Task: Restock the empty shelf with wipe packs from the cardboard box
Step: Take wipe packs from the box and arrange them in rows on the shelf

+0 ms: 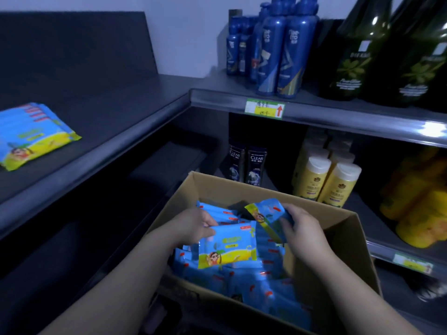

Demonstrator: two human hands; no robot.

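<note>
Left hand point(194, 226) and right hand point(303, 229) grip wipe packs point(227, 246).

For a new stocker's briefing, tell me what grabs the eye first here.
At bottom centre, the left hand grips a blue-and-yellow wipe pack and the right hand a second pack, over the open cardboard box full of more. At far left, a stack of packs lies on the dark shelf.
</note>
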